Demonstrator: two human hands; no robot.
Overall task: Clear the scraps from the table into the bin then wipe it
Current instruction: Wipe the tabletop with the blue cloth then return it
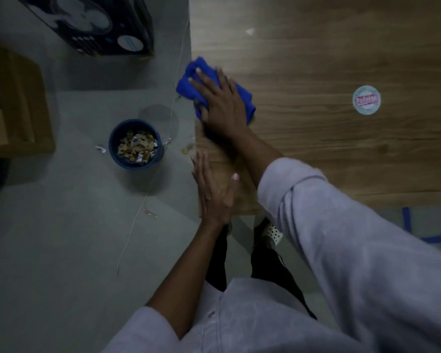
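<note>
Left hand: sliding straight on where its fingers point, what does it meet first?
Probably the blue cloth under the right hand, along the table edge. Small scraps just ahead of the left hand may lie on the floor instead; depth is unclear.

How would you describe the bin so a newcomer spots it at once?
Start at the wooden table and find its left edge. On the grey floor beside that edge stands the bin. It is the only round, dark blue container, filled with brown and white scraps, unlike the cardboard box farther left.
</note>
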